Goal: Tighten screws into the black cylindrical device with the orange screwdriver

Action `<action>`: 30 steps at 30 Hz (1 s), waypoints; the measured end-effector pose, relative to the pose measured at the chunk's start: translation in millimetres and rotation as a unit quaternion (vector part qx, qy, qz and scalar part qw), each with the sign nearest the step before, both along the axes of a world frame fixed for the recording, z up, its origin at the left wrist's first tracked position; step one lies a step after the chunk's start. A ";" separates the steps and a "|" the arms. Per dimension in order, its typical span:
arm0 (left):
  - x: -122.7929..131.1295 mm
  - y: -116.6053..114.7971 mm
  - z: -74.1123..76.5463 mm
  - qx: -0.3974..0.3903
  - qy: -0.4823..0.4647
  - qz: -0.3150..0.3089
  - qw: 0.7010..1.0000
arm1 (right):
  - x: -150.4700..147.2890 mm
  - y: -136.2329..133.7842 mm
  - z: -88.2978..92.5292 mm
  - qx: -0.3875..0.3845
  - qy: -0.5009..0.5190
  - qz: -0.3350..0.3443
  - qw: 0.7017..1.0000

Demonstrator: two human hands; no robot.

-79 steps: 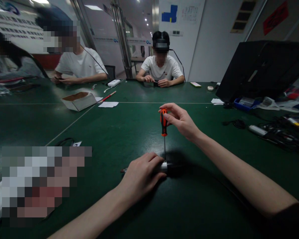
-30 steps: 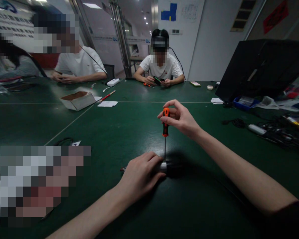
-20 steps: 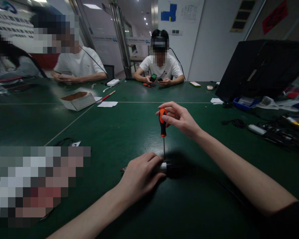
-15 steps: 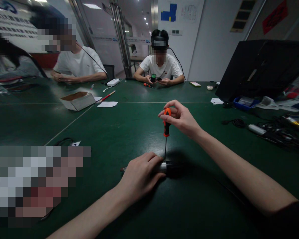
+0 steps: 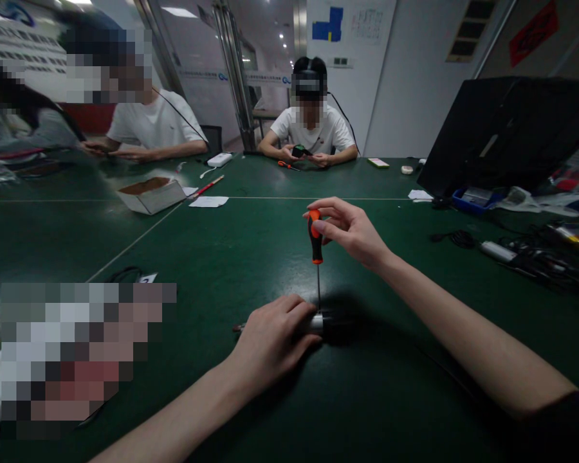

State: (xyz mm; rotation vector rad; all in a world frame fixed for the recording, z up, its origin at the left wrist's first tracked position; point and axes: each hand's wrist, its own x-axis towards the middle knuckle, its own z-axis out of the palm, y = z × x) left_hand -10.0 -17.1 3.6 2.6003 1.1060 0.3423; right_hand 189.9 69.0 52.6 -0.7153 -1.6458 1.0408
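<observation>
My right hand (image 5: 345, 228) pinches the orange and black handle of a screwdriver (image 5: 315, 239) from the right. The screwdriver stands nearly upright, its thin shaft running down to the top of a silver and black cylinder (image 5: 317, 323). Whether the tip sits in a screw is too small to tell. Wrapped over the cylinder from the left, my left hand (image 5: 280, 331) keeps it lying on the green table (image 5: 212, 257). A small reddish end sticks out left of that hand. The hand covers most of the silver part, and the black end fades into shadow.
An open white box (image 5: 155, 198), a red pencil-like stick (image 5: 207, 186) and paper (image 5: 209, 202) lie ahead to the left. A black monitor (image 5: 502, 135), a blue tray (image 5: 473, 198) and tangled cables (image 5: 535, 254) occupy the right. Across the table sit several people; another screwdriver (image 5: 285, 165) lies there.
The top of the screwdriver has tipped slightly left, and my right fingers have shifted around its handle. My left hand and the cylinder stay in place.
</observation>
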 end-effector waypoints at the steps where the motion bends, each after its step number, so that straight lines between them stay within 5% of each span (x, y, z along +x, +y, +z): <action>1: -0.1 -0.1 0.3 0.001 0.000 0.000 1.000 | -0.7 -0.2 0.0 -0.005 0.010 -0.004 1.000; 30: -0.4 0.1 -1.2 0.007 0.003 0.007 1.000 | -1.4 -0.5 0.4 -0.012 0.013 -0.023 1.000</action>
